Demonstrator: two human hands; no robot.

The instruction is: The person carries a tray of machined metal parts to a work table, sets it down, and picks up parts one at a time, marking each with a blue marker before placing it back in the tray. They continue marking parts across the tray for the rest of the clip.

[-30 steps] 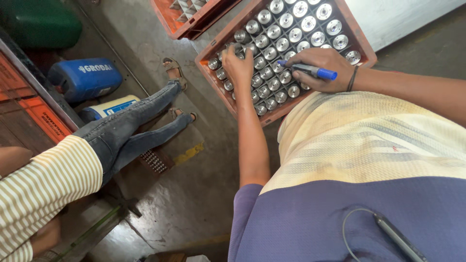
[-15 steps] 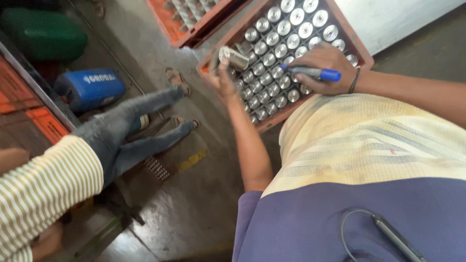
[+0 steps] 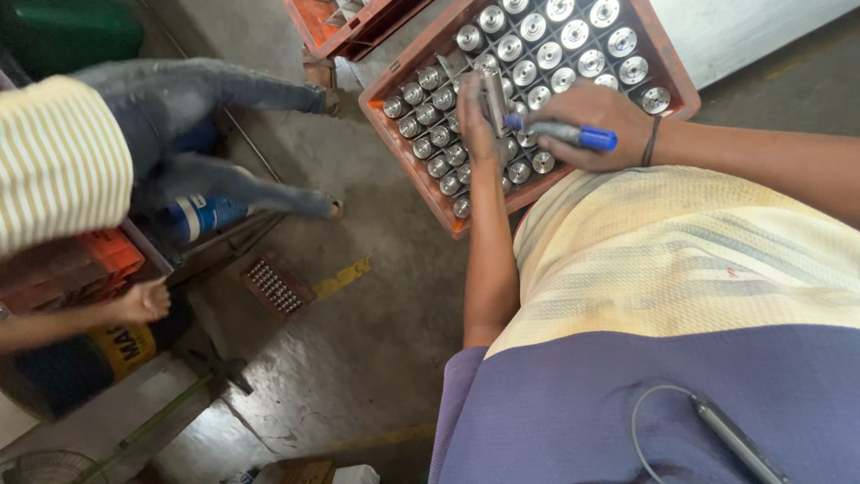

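Note:
An orange crate (image 3: 405,172) on the floor holds several round silver metal parts (image 3: 542,49) set in a grid of cells. My left hand (image 3: 477,121) reaches down over the crate and holds one long silver metal part (image 3: 494,99) lifted out of its cell. My right hand (image 3: 596,125) rests on the parts to the right of it and grips a blue marker pen (image 3: 564,133) that points left toward the lifted part. A dark band sits on my right wrist.
Another person in a striped shirt (image 3: 58,157) and grey jeans (image 3: 215,99) stands at the left, a hand (image 3: 143,300) near orange bins. A second orange crate (image 3: 345,27) lies behind. A blue canister (image 3: 202,215) and a small perforated plate (image 3: 276,285) lie on the concrete floor.
My left hand has pulled one silver part up out of the crate and brought it beside the marker. The view swung left, and the other person stepped closer.

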